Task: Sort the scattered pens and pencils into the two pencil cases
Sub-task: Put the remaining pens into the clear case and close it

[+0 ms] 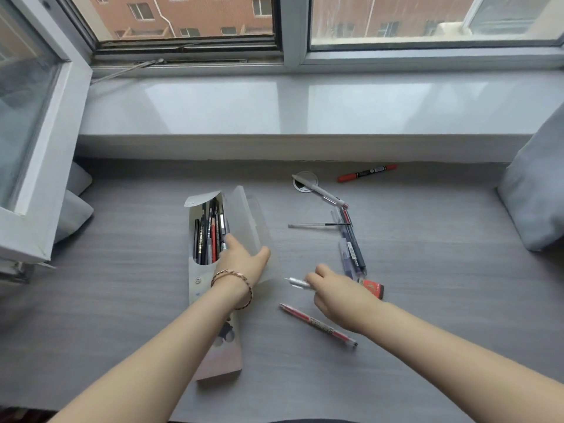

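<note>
Left hand: I read the fingers as extended, tips at the dark pens inside the grey case; thumb spread over the translucent case
Right hand: fingers curled, pinching a silver pen, tip pointing left
Cases: side by side on the desk, grey one left, flap open
Loose: red pen under my right wrist; blue pens, thin refill, white pen, red marker farther back

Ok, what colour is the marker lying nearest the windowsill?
The marker is red with a black middle; the head view shows it best.
</note>
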A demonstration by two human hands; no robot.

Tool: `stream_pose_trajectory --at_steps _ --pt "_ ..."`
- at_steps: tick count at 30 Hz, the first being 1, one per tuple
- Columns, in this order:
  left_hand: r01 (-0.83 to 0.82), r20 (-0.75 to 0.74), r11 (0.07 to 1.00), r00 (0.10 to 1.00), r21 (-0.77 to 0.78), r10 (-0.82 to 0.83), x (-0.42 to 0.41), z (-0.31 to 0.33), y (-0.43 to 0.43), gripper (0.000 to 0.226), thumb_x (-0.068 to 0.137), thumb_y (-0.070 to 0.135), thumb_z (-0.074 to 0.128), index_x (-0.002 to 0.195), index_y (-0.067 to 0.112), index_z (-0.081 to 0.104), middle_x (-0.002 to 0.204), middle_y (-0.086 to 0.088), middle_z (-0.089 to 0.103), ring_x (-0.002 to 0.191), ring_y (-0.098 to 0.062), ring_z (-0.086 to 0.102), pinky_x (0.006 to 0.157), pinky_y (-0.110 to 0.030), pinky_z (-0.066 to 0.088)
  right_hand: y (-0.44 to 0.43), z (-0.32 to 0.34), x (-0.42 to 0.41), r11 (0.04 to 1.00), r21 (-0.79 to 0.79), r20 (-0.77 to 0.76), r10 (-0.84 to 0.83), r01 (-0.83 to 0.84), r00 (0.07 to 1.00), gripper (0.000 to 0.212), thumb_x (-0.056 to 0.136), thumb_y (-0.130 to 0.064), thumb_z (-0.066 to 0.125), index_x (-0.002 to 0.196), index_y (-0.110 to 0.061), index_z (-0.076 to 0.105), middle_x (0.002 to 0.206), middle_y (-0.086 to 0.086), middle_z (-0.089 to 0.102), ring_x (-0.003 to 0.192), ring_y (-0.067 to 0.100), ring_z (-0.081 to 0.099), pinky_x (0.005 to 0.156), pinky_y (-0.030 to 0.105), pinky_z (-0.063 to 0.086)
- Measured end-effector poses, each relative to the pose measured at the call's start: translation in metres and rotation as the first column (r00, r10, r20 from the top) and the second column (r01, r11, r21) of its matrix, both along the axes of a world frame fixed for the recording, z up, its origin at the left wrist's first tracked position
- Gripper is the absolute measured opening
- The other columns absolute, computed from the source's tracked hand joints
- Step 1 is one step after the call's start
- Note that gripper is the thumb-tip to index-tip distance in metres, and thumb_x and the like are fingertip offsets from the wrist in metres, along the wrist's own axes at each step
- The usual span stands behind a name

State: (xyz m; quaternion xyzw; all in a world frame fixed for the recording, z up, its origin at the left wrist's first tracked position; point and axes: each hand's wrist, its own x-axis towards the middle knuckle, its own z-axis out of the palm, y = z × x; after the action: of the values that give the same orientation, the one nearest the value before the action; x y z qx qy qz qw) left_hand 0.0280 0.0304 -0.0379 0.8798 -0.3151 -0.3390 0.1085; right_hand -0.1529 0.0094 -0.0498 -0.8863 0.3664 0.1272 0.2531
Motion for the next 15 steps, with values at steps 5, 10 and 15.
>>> stream_pose_trajectory --at_steps 5,10,15 --pt "-0.216 -0.262 0.973 0.946 -0.074 0.190 -0.001 0.013 0.012 0.074 0.080 0.040 0.058 0.138 0.006 0.026 0.140 -0.011 0.035 0.096 -0.028 0.051 0.076 -0.047 0.057 0.020 -0.014 -0.005 0.991 0.127 -0.182 -0.019 0.042 0.983 0.035 0.089 -0.034 0.050 0.111 -0.006 0.046 0.120 0.014 0.046 0.106 0.032 0.054 0.080 0.039 0.044" --pt "-0.371 -0.485 0.925 0.826 -0.087 0.286 -0.010 0.023 0.023 0.068 0.087 0.022 0.057 0.144 0.013 0.021 0.150 -0.005 0.019 0.099 -0.019 0.042 0.058 -0.042 0.059 0.014 -0.008 0.000 0.918 0.107 0.043 -0.388 0.382 0.921 0.012 0.090 -0.022 0.042 0.082 -0.014 0.039 0.090 0.016 0.060 0.087 0.033 0.058 0.064 0.037 0.035" --pt "-0.272 -0.465 0.952 0.867 -0.139 0.179 -0.032 0.025 0.028 0.068 0.086 0.025 0.059 0.143 0.020 0.024 0.145 -0.011 0.022 0.098 -0.019 0.045 0.060 -0.040 0.060 -0.013 0.030 0.020 0.430 0.731 0.271 -0.896 0.531 0.352 0.012 0.094 -0.012 0.035 0.085 -0.012 0.042 0.062 0.003 0.048 0.055 0.016 0.049 0.048 0.014 0.044"
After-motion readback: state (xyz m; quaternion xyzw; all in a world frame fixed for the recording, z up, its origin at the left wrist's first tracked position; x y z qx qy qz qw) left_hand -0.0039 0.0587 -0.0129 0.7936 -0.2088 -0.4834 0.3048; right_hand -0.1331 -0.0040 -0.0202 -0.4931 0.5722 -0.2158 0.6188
